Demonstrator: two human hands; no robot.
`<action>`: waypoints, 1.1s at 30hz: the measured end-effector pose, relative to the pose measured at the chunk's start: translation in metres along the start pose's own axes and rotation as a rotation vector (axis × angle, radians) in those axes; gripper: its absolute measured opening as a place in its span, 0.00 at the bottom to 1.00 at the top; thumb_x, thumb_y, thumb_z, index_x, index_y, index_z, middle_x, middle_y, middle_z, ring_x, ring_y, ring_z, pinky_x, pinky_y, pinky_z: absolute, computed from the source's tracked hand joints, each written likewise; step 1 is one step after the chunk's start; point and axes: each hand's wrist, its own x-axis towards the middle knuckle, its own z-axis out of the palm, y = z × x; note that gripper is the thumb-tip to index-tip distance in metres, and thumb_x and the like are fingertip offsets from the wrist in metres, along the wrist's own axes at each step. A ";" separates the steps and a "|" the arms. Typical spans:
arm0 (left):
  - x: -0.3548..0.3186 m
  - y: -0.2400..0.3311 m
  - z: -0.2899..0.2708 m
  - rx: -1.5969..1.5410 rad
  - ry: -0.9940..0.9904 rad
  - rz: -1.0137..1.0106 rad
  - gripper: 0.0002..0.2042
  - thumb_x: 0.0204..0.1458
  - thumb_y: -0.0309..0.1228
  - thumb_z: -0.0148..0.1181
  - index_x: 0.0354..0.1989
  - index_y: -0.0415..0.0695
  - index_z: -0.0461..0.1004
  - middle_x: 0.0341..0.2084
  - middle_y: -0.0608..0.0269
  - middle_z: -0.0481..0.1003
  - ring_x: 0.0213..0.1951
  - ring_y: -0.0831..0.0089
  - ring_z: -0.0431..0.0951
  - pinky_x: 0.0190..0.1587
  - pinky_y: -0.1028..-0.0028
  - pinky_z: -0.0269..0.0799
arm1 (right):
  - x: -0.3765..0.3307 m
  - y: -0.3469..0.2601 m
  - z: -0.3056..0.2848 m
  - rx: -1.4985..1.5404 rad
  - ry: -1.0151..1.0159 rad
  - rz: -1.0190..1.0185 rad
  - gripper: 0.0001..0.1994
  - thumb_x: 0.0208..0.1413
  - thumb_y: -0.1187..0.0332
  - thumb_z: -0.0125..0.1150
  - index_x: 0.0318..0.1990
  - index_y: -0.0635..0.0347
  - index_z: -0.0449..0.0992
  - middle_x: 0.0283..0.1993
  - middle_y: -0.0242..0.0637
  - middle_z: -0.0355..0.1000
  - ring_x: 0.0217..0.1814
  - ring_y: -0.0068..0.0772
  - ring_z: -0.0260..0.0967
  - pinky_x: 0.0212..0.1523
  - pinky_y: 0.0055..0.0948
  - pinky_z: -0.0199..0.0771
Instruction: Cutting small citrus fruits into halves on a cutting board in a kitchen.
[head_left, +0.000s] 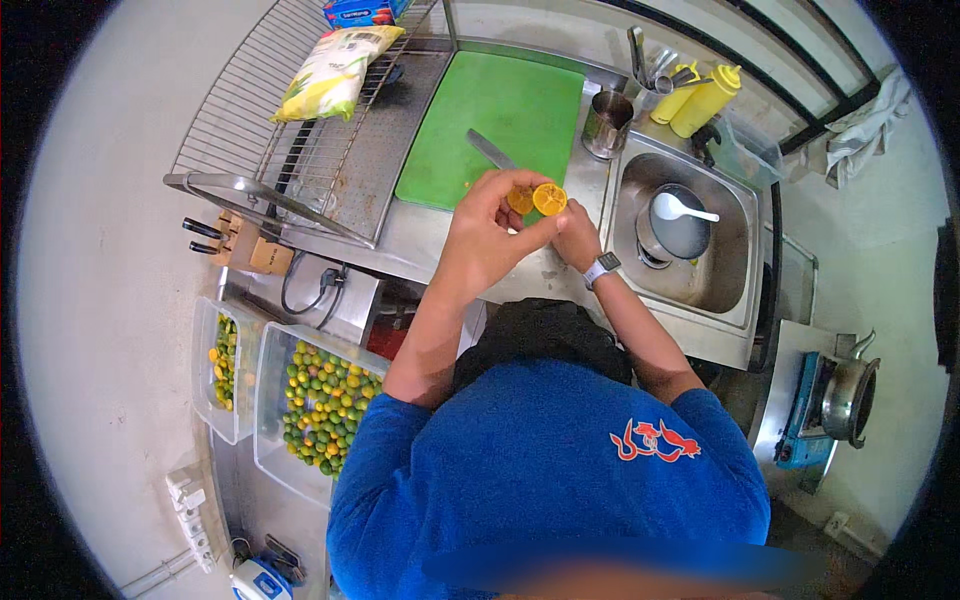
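Observation:
My left hand (487,235) pinches two cut citrus halves above the front of a green cutting board (500,85). One orange citrus half (549,199) shows its cut face; the other citrus half (520,200) sits just left of it, partly covered by fingers. My right hand (577,238), a watch on its wrist, is closed close behind the left thumb. A knife (490,150) points up and left over the board, its blade in line with my right fist. The left hand and fruit hide the handle and right fingertips.
Left, a wire rack (250,110) holds a yellow-white bag (338,72); below are a knife block (245,245) and tubs of small green-orange citrus (325,400). Right, a metal cup (607,125), yellow bottles (706,102) and a sink (725,285) with a pot (672,235) and white spoon.

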 end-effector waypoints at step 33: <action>-0.012 -0.035 0.036 0.294 -0.288 -0.105 0.29 0.46 0.32 0.59 0.57 0.42 0.56 0.50 0.53 0.60 0.35 0.74 0.71 0.34 0.76 0.66 | -0.082 0.039 -0.158 2.111 0.761 0.663 0.10 0.51 0.68 0.46 0.37 0.66 0.66 0.36 0.43 0.66 0.36 0.38 0.67 0.38 0.33 0.74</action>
